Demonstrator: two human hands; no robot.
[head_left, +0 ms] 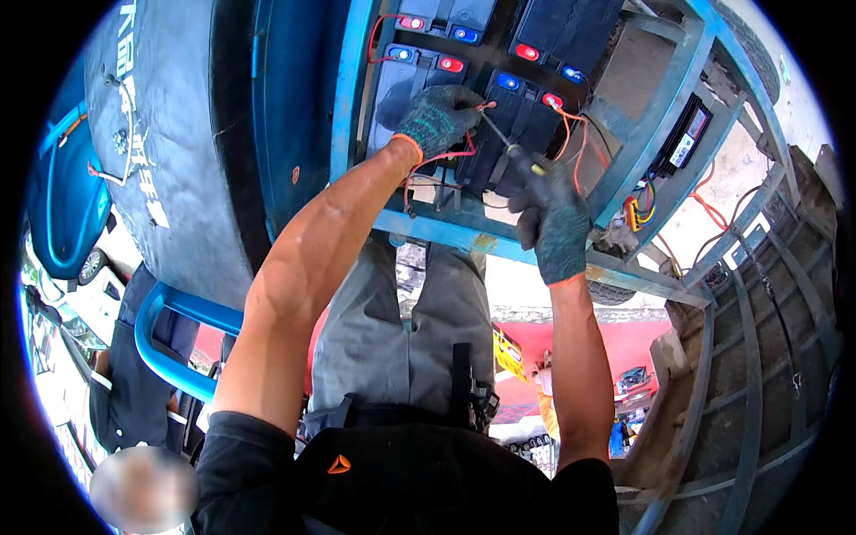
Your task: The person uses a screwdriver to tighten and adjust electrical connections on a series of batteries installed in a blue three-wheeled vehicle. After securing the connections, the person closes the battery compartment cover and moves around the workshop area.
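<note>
My left hand (435, 119), in a dark green knit glove with an orange cuff, pinches a red wire's end (486, 105) above the black batteries (401, 89). My right hand (551, 223), also gloved, grips a screwdriver (526, 167) with a black and yellow handle; its shaft points up-left to the wire end at my left fingers. Red and blue terminal caps sit on several batteries. Right of my left hand, orange and black wires hang from a red-capped terminal (552, 100). My fingers partly hide the wire end.
A blue steel frame (446, 227) surrounds the batteries. A dark seat (178, 134) and blue bodywork are at left, a black finned box (685, 134) with wiring at right. A rusty slatted metal bed (749, 383) fills the lower right. Another person (125, 392) is at lower left.
</note>
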